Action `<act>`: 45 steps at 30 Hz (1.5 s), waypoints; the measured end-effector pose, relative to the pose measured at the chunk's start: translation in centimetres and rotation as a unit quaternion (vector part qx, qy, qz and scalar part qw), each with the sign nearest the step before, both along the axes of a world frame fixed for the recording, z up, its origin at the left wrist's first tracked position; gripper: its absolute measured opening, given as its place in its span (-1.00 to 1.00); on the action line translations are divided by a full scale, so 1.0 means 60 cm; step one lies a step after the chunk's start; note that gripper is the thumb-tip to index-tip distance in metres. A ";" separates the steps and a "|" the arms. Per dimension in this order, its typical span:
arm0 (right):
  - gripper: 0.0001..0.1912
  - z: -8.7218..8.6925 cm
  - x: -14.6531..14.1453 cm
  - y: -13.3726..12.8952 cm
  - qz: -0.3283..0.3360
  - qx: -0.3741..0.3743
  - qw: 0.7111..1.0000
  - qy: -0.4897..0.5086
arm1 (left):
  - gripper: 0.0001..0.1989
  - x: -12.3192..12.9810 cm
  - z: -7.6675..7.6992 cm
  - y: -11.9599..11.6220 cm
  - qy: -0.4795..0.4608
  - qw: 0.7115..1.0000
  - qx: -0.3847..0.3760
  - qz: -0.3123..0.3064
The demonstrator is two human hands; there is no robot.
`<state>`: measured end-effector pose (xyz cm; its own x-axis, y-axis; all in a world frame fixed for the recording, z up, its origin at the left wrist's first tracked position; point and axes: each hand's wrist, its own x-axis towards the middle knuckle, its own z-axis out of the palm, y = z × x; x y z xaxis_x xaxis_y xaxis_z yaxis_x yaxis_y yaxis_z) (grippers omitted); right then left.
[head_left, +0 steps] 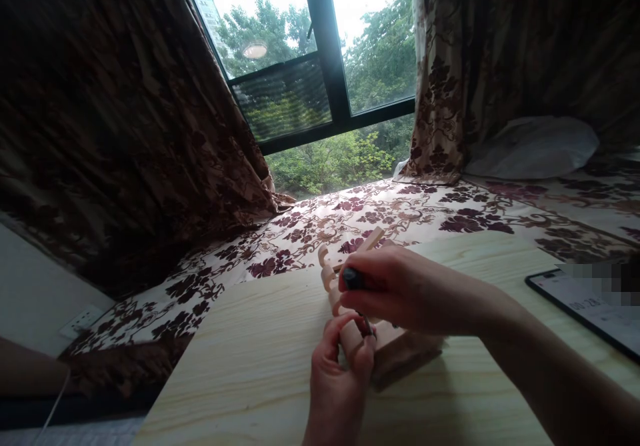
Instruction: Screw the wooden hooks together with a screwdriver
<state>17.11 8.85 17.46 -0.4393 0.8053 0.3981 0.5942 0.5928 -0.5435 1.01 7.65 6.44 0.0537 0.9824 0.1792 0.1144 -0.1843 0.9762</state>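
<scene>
My right hand (400, 286) is closed around the dark handle of a screwdriver (353, 278); most of its shaft is hidden behind my fingers. Just below, my left hand (343, 359) pinches a light wooden piece with a scalloped edge (329, 278), whose row of rounded bumps runs up and away from me. A small dark metal part shows by my left fingertips. Under my right hand lies a wooden block or box part (407, 359), partly covered by the hand. Beyond my right knuckles, a thin wooden strip (370, 238) sticks out.
A pale wood-grain board (240, 359) forms the work surface. On its right side lies a phone (590, 306) with its screen lit. Behind are a floral cloth (400, 209), a white plastic bag (540, 146), patterned curtains (440, 99) and a window. A wall socket (83, 319) is at left.
</scene>
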 end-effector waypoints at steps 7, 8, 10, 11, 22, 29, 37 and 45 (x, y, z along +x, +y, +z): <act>-0.72 -0.002 -0.003 0.007 -0.075 0.049 0.996 -0.030 | -0.75 -0.009 -0.008 0.008 0.010 0.999 -0.011 -0.043; -0.75 -0.002 -0.002 0.006 -0.069 0.044 0.996 -0.023 | -0.75 -0.009 -0.008 0.008 0.012 0.999 -0.008 -0.042; -0.87 -0.003 0.001 0.002 -0.036 0.027 0.999 -0.001 | -0.76 -0.008 -0.007 0.008 0.019 0.999 0.002 -0.033; -0.91 -0.003 0.003 0.001 -0.016 0.018 1.000 0.008 | -0.76 -0.008 -0.007 0.008 0.023 0.999 0.005 -0.031; -0.77 -0.003 -0.002 0.000 -0.051 0.026 0.998 0.004 | -0.80 0.000 -0.007 0.000 -0.005 1.000 0.022 0.007; -0.89 -0.001 0.008 -0.001 -0.003 0.018 0.999 0.043 | -0.76 -0.006 -0.014 0.008 0.012 0.999 0.014 -0.027; -0.95 -0.001 0.004 0.000 -0.027 0.035 0.998 0.035 | -0.76 -0.003 -0.001 0.006 0.016 1.000 0.007 -0.024; -0.73 -0.002 0.001 0.005 -0.062 0.060 0.996 0.027 | -0.78 -0.005 -0.005 0.006 0.029 0.999 0.020 -0.029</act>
